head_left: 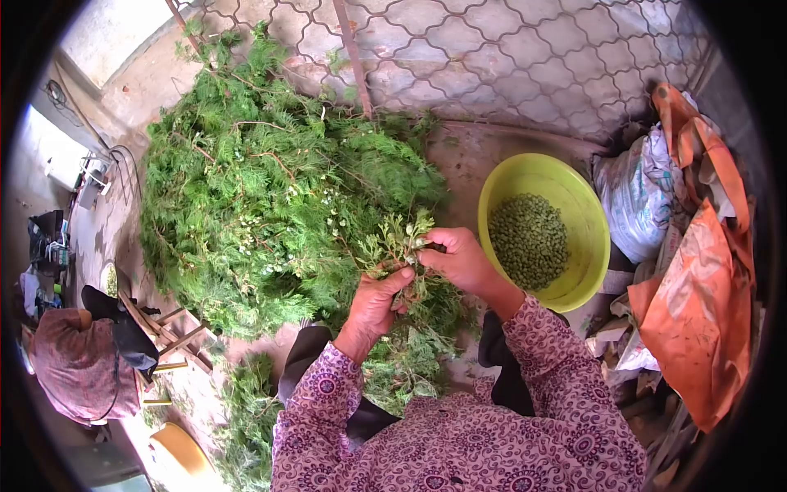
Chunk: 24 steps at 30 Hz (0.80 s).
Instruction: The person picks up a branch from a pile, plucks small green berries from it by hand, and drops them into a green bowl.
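Observation:
A leafy conifer sprig [395, 243] with pale green tips is held over the front of a large heap of cut conifer branches [246, 189]. My left hand [375, 307] is closed round its lower stem, thumb on top. Thumb and forefinger of my right hand [461, 261] pinch the same sprig from the right; any small cone between these fingertips is too hidden to make out. Just right of that hand, a yellow-green basin [592, 238] holds many small green cones [529, 242] across its bottom.
Wavy wire mesh [516, 70] closes off the back. On the right are a white sack [639, 197] and an orange bag [689, 303] over stacked scraps. Another person [82, 361] is at the left, near a wooden stool [176, 340] and a yellow tub [182, 447].

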### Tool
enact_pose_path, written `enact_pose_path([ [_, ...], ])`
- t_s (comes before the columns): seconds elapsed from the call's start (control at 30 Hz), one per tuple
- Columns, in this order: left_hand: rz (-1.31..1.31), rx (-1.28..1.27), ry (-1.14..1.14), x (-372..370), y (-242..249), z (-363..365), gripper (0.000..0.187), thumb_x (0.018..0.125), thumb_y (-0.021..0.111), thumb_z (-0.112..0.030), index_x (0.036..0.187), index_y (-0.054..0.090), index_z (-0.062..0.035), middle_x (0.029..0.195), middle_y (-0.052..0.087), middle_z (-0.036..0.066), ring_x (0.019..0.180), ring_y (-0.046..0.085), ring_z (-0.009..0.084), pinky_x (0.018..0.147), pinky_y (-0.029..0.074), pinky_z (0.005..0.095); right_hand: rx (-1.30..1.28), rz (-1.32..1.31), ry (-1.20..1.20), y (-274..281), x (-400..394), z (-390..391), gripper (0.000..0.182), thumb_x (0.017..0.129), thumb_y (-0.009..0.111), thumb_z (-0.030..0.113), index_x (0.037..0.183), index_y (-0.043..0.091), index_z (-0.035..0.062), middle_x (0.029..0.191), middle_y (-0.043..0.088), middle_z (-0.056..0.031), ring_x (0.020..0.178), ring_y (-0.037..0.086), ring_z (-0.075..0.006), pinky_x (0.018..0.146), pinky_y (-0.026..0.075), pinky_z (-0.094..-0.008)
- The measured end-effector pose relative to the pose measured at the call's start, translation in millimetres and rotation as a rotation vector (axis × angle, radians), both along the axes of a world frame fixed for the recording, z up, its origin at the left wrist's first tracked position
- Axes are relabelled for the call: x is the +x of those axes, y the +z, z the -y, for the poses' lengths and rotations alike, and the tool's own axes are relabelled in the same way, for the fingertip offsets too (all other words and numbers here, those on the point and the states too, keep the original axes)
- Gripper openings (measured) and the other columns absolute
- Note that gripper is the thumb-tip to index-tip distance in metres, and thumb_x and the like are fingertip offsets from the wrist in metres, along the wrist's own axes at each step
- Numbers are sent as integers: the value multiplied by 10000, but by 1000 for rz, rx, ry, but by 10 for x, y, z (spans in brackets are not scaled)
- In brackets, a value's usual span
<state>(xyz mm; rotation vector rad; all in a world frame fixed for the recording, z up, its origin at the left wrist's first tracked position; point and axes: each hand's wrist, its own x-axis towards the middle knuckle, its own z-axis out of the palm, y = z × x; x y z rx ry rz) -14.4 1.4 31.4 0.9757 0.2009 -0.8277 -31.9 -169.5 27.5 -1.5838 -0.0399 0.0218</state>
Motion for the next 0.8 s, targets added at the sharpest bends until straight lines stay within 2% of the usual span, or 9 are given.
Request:
enact_pose_path([
  [0.03,0,0,-1,-13,16,-3,221,744,669,-118,934,557,-99,750,592,-5,521,510,89,410,334,211,0,0,-1,-45,21,35,160,799,563,77,936,601,4,759,602,-28,646,497,-46,563,404,-203],
  [0.1,32,-30,25,-25,53,-14,250,744,671,-127,956,546,-84,760,584,-2,559,530,95,410,342,214,-481,181,-173,-63,81,153,157,815,543,98,927,587,-2,722,577,-46,577,472,-44,493,372,-189],
  [0.13,35,-30,21,-8,75,-18,250,744,671,-127,956,546,-84,760,584,-2,559,530,95,410,342,214,-481,183,-178,-22,91,215,157,815,543,98,927,587,-2,722,577,-46,577,472,-44,493,372,-189],
  [0.2,29,-70,100,30,103,-54,218,741,669,-152,905,549,-72,637,534,10,432,404,103,408,338,247,505,-274,-28,94,103,312,155,830,526,125,910,567,-1,687,542,-47,498,434,-47,425,321,-177],
  [0.33,29,-229,-30,75,-46,-153,218,753,651,-219,845,535,-59,577,501,19,413,372,96,407,292,255,796,-356,184,82,44,216,72,834,516,99,840,560,42,678,532,-31,489,454,-70,378,301,-177],
  [0.4,22,-215,-38,59,-67,-144,237,754,649,-240,850,537,-55,580,502,15,407,367,92,411,278,248,781,-385,171,33,45,87,48,820,523,86,832,553,50,699,545,-21,494,461,-68,381,309,-177],
  [0.47,-95,-256,-24,55,-101,-135,342,735,679,-131,1013,499,-43,779,576,36,426,379,76,407,349,231,787,-407,131,19,53,-35,39,804,533,73,833,554,59,712,557,-7,518,470,-65,404,339,-189],
  [0.63,-56,-240,-45,60,-102,-111,340,736,680,-139,1015,511,-41,765,576,32,427,385,74,411,354,239,701,-339,221,28,35,-50,86,783,557,51,868,565,46,710,557,15,581,485,-54,485,367,-209],
  [0.8,-43,-177,-29,42,-117,-74,308,750,665,-143,1005,518,-52,716,557,21,419,373,70,393,331,226,399,-242,178,109,40,-59,94,790,598,94,852,583,25,697,535,35,605,463,-33,535,368,-192],
])
